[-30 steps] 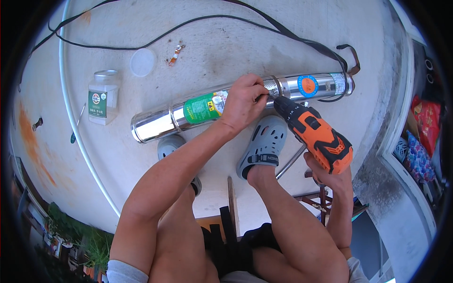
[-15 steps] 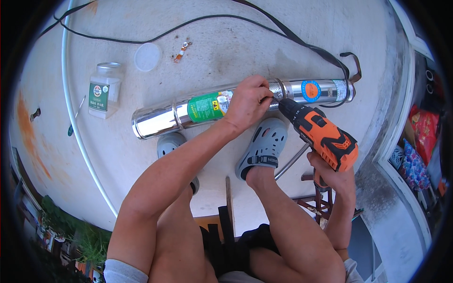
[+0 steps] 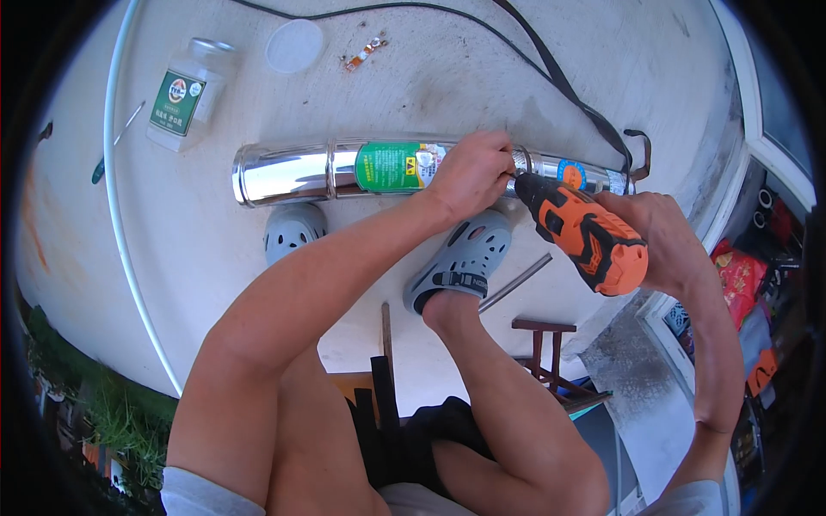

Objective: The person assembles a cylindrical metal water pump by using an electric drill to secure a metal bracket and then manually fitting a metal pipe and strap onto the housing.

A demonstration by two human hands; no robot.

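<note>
A long shiny steel cylinder (image 3: 284,176), apparently a submersible pump, lies across the floor just beyond my feet, with a green label and a blue-and-orange sticker. My left hand (image 3: 473,172) is over its middle, thumb and fingers pinched together at the drill's tip. Whatever they pinch is too small and hidden to make out. My right hand (image 3: 667,228) grips an orange and black cordless drill (image 3: 594,241) from the right. Tilted over, the drill has its chuck pointing up and left at the pinched fingers. Its handle is mostly hidden.
Black cable (image 3: 555,69) runs along the far side to the pump's right end. Farther left are a clear jar (image 3: 178,99), a white lid (image 3: 294,46), a small orange-brown piece (image 3: 366,53) and a pale hose (image 3: 120,232). A metal rod (image 3: 516,282) and a stool (image 3: 542,327) are near my right leg.
My right hand has swung up and right, and the drill has rolled onto its side. The left hand still pinches at the drill's tip. The whole view has shifted a little.
</note>
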